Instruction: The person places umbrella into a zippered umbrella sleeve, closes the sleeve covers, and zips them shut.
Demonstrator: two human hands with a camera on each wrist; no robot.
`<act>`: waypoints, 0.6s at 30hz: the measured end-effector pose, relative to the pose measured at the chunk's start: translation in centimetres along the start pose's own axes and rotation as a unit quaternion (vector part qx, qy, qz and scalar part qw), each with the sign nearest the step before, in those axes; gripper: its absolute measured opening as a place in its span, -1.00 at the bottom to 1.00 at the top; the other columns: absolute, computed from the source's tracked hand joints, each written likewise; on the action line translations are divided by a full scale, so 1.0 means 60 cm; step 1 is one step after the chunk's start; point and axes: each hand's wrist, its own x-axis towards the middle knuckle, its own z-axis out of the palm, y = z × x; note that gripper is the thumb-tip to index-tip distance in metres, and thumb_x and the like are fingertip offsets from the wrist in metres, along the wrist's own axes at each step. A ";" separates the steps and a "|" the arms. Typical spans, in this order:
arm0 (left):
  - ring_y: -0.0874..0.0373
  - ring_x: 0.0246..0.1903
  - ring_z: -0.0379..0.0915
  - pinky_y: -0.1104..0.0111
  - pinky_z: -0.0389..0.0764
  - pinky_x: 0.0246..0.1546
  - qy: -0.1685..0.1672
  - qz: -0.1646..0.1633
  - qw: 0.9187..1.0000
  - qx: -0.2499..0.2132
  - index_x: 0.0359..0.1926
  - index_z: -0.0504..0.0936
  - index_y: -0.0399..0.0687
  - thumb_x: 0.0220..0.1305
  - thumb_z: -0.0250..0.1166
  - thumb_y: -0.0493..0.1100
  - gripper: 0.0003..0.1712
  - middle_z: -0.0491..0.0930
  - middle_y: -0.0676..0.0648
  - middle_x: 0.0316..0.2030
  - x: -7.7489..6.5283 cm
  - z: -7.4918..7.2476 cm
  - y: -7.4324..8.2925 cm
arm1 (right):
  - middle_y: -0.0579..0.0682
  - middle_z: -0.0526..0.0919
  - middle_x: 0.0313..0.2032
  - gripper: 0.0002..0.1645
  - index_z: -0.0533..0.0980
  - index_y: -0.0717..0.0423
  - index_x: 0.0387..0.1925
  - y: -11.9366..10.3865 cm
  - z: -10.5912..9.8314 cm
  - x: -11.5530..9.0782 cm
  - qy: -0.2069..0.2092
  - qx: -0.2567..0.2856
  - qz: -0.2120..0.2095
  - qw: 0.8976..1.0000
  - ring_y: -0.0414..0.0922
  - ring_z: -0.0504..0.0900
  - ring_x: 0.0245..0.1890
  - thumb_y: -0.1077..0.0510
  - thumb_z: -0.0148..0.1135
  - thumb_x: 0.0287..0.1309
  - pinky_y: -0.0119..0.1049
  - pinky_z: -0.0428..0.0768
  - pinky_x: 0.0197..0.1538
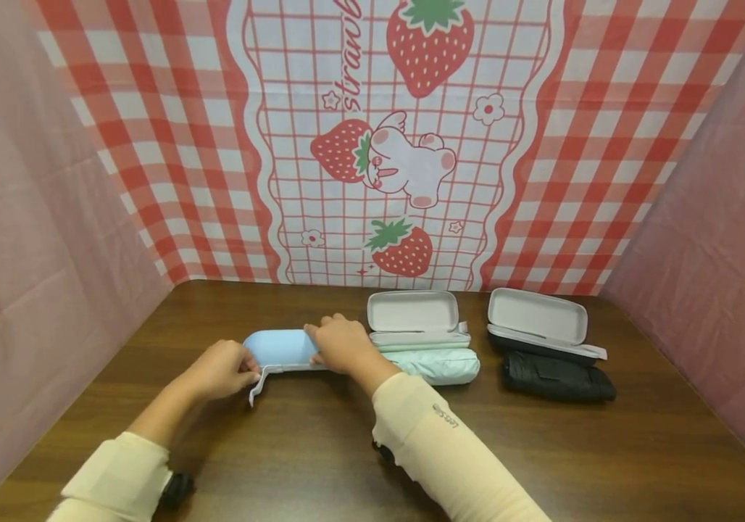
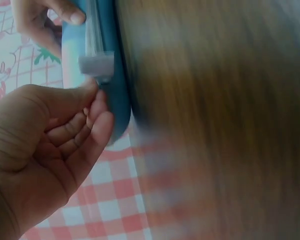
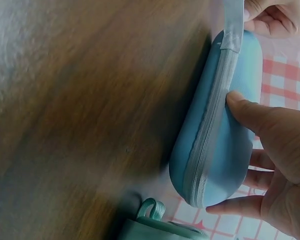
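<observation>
Head view: the blue case [image 1: 279,346] is seen closed on the table [image 1: 281,457], left of the opened mint case [image 1: 414,312], with its body held by the right hand [image 1: 345,344], thumb and fingers spread over it, and what looks like the zip pull [image 2: 104,80] pinched tight by the left hand [image 1: 225,370]. Going by that open mint one, the unzipping is probably just being started, I'd guess. Next, the case should be kept steady while the pull is drawn along the zip [image 3: 210,125], loose strap [image 1: 258,388] kept clear.
</observation>
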 end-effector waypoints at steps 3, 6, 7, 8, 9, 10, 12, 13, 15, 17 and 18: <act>0.38 -0.64 0.28 0.43 0.37 -0.56 0.002 0.000 1.000 0.019 -0.69 0.57 0.05 -0.13 0.34 -0.25 -0.84 0.44 0.24 -0.71 0.002 0.000 0.009 | -0.03 0.49 -0.08 -0.25 0.29 -0.12 0.20 -0.002 0.000 -0.002 0.004 -0.006 -0.002 1.000 -0.07 0.42 -0.12 -0.24 0.16 -0.04 -0.20 0.53 -0.34; 0.37 -0.64 0.29 0.42 0.37 -0.56 0.002 0.000 1.000 0.026 -0.69 0.56 0.06 -0.13 0.35 -0.26 -0.84 0.43 0.24 -0.72 0.006 0.000 0.015 | -0.04 0.49 -0.09 -0.26 0.29 -0.09 0.20 -0.003 0.002 -0.005 0.011 -0.015 -0.002 1.000 -0.07 0.43 -0.13 -0.23 0.17 -0.04 -0.22 0.52 -0.35; 0.37 -0.65 0.28 0.43 0.36 -0.57 0.001 0.000 1.000 0.025 -0.69 0.56 0.06 -0.13 0.34 -0.26 -0.83 0.43 0.24 -0.72 0.007 0.000 0.016 | -0.04 0.49 -0.08 -0.25 0.29 -0.09 0.20 -0.004 0.003 -0.006 0.013 -0.017 -0.001 1.000 -0.08 0.43 -0.14 -0.23 0.17 -0.04 -0.22 0.52 -0.36; 0.38 -0.65 0.28 0.43 0.36 -0.57 -0.001 -0.001 1.000 0.024 -0.69 0.56 0.06 -0.13 0.34 -0.26 -0.83 0.43 0.24 -0.72 0.007 -0.001 0.016 | -0.04 0.49 -0.08 -0.25 0.29 -0.08 0.20 -0.005 0.004 -0.007 0.015 -0.016 0.000 1.000 -0.08 0.43 -0.14 -0.22 0.17 -0.04 -0.22 0.52 -0.36; 0.38 -0.65 0.27 0.43 0.36 -0.57 -0.002 0.000 1.000 0.023 -0.69 0.56 0.06 -0.13 0.34 -0.27 -0.83 0.42 0.23 -0.72 0.008 -0.001 0.017 | -0.04 0.49 -0.07 -0.25 0.28 -0.07 0.20 -0.005 0.004 -0.008 0.017 -0.017 0.001 1.000 -0.08 0.42 -0.13 -0.22 0.18 -0.04 -0.22 0.52 -0.37; 0.38 -0.65 0.26 0.43 0.35 -0.58 -0.004 0.003 1.000 0.020 -0.69 0.56 0.05 -0.12 0.34 -0.27 -0.83 0.42 0.23 -0.73 0.008 -0.001 0.017 | -0.04 0.48 -0.06 -0.25 0.28 -0.07 0.20 -0.006 0.005 -0.009 0.019 -0.018 0.002 1.000 -0.08 0.42 -0.13 -0.22 0.18 -0.04 -0.23 0.52 -0.37; 0.38 -0.66 0.24 0.45 0.34 -0.59 -0.012 0.007 1.000 0.019 -0.70 0.56 0.05 -0.11 0.33 -0.28 -0.82 0.41 0.23 -0.73 0.008 -0.002 0.017 | -0.04 0.47 -0.04 -0.24 0.27 -0.08 0.21 -0.008 0.007 -0.011 0.022 -0.016 0.002 1.000 -0.08 0.42 -0.12 -0.22 0.17 -0.03 -0.23 0.52 -0.38; 0.39 -0.66 0.23 0.45 0.34 -0.59 -0.016 0.010 1.000 0.018 -0.70 0.56 0.04 -0.11 0.33 -0.28 -0.82 0.41 0.24 -0.74 0.007 -0.003 0.016 | -0.05 0.47 -0.03 -0.24 0.26 -0.08 0.21 -0.008 0.008 -0.012 0.027 -0.013 0.001 1.000 -0.08 0.42 -0.11 -0.22 0.16 -0.03 -0.23 0.52 -0.38; 0.40 -0.66 0.23 0.46 0.35 -0.59 -0.026 0.013 0.999 0.024 -0.71 0.56 0.05 -0.11 0.32 -0.28 -0.81 0.41 0.25 -0.73 0.005 -0.007 0.015 | -0.06 0.45 0.00 -0.26 0.27 -0.09 0.21 -0.008 0.012 -0.015 0.039 -0.005 -0.006 0.999 -0.09 0.41 -0.08 -0.21 0.16 -0.02 -0.23 0.52 -0.37; 0.40 -0.67 0.23 0.46 0.36 -0.59 -0.036 0.012 0.999 0.034 -0.72 0.55 0.06 -0.11 0.32 -0.28 -0.80 0.41 0.25 -0.73 0.004 -0.014 0.013 | -0.07 0.43 0.03 -0.29 0.28 -0.09 0.20 -0.007 0.015 -0.019 0.055 0.009 -0.016 0.998 -0.10 0.41 -0.04 -0.19 0.16 0.00 -0.22 0.53 -0.34; 0.39 -0.67 0.23 0.46 0.36 -0.60 -0.041 0.010 0.998 0.037 -0.73 0.55 0.06 -0.11 0.32 -0.28 -0.79 0.42 0.25 -0.73 0.004 -0.018 0.012 | -0.07 0.42 0.04 -0.31 0.29 -0.08 0.19 -0.006 0.017 -0.021 0.064 0.018 -0.021 0.998 -0.11 0.40 -0.02 -0.16 0.18 0.00 -0.23 0.53 -0.32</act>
